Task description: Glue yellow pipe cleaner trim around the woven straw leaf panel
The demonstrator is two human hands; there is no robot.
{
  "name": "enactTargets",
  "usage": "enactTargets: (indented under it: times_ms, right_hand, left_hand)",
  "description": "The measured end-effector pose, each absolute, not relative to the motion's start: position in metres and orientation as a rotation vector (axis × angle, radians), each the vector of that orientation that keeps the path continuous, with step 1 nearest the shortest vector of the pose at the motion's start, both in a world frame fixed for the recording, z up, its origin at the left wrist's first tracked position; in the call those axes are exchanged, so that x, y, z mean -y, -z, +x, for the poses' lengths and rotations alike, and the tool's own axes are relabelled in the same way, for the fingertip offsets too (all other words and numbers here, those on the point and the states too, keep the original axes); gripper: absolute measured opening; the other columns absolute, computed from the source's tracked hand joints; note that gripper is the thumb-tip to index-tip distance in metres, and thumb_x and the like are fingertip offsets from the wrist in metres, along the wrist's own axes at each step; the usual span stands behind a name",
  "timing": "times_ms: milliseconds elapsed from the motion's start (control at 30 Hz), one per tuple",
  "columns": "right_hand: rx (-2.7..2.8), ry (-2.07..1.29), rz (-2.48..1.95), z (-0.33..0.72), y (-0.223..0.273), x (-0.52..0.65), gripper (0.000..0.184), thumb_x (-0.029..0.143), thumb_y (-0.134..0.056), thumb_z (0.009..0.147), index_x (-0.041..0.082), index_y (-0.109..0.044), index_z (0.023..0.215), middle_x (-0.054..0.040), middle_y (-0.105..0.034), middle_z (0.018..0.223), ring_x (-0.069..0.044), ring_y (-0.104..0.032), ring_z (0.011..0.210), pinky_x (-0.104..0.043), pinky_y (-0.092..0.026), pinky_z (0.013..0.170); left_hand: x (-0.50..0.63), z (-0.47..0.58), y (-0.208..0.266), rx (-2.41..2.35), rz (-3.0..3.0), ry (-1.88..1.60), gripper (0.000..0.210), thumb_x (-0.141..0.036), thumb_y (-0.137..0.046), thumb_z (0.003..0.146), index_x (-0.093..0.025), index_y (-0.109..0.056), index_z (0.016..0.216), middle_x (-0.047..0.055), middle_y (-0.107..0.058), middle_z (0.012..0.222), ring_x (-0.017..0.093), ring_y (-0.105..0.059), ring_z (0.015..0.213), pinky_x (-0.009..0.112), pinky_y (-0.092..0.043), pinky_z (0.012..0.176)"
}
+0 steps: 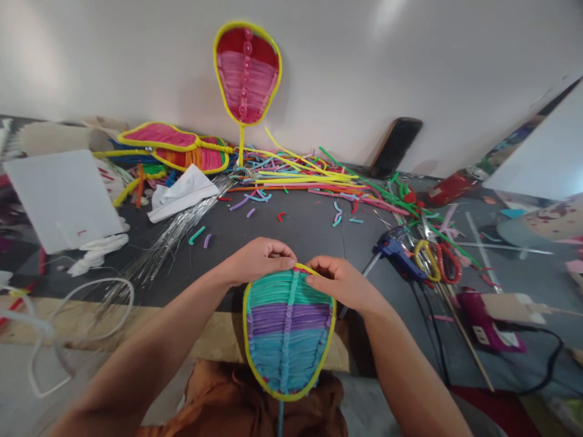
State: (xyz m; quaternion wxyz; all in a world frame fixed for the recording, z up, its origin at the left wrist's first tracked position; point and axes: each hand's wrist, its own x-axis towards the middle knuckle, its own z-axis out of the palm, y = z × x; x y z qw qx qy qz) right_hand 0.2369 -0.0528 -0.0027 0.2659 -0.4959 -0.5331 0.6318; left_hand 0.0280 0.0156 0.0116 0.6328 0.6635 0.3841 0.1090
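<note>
A leaf-shaped pipe-cleaner panel (268, 318) with green, purple and blue bands and a yellow border is held upright above my lap. Its blue stem (281, 417) points down toward me. My left hand (264, 262) pinches the top edge of the border with thumb and fingers. Just to the right, my right hand (339, 280) grips the same rim, its thumb on the front face. The fingertips of both hands are close together, and the strip of border beneath them is partly hidden.
A pink and red leaf panel (248, 73) stands against the wall. Loose pipe cleaners (305, 176) and silver wires (173, 233) lie behind my hands. At right are a blue glue gun (398, 252), scissors (449, 264), a purple power strip (489, 321), a phone (396, 149) and a red can (455, 187).
</note>
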Motion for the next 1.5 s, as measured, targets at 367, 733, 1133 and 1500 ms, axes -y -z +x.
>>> enactTargets:
  times_ms: [367, 733, 1133, 1500]
  right_hand:
    - [1.404, -1.589, -1.391, 0.23, 0.004, 0.056, 0.022, 0.039, -0.064, 0.078, 0.018, -0.063, 0.082, 0.0036, -0.054, 0.068, -0.009, -0.045, 0.059, -0.021, -0.034, 0.053]
    - [1.449, -1.484, -1.387, 0.221, 0.005, 0.058, 0.014, 0.032, -0.06, 0.08, 0.018, -0.063, 0.083, 0.0032, -0.055, 0.069, -0.009, -0.044, 0.059, -0.021, -0.034, 0.053]
    - [1.217, -1.423, -1.404, 0.227, 0.006, 0.054, 0.022, 0.039, -0.065, 0.077, 0.018, -0.064, 0.084, 0.0026, -0.056, 0.068, -0.01, -0.046, 0.059, -0.023, -0.036, 0.053]
    - [0.982, -1.42, -1.304, 0.239, 0.01, 0.045, 0.035, 0.045, -0.072, 0.072, 0.022, -0.066, 0.097, -0.0018, -0.067, 0.089, -0.015, -0.058, 0.074, -0.027, -0.046, 0.068]
  left_hand:
    - [-0.015, 0.027, -0.006, -0.876, 1.458, -0.203, 0.045, -0.056, -0.063, 0.075, -0.014, -0.07, 0.089, 0.003, -0.069, 0.076, 0.013, -0.059, 0.066, 0.02, -0.043, 0.058]
    - [-0.011, 0.031, -0.003, -0.875, 1.398, -0.267, 0.026, -0.04, -0.068, 0.072, -0.015, -0.067, 0.073, -0.003, -0.06, 0.063, 0.008, -0.05, 0.057, 0.018, -0.037, 0.053]
    - [-0.021, 0.021, -0.01, -0.835, 1.404, -0.206, 0.043, -0.045, -0.069, 0.074, -0.015, -0.067, 0.103, 0.003, -0.069, 0.089, 0.014, -0.06, 0.073, 0.022, -0.046, 0.064]
    - [-0.021, 0.023, -0.003, -0.751, 1.1, -0.28, 0.034, -0.027, -0.078, 0.065, -0.013, -0.069, 0.094, 0.002, -0.072, 0.083, 0.015, -0.063, 0.073, 0.025, -0.05, 0.072]
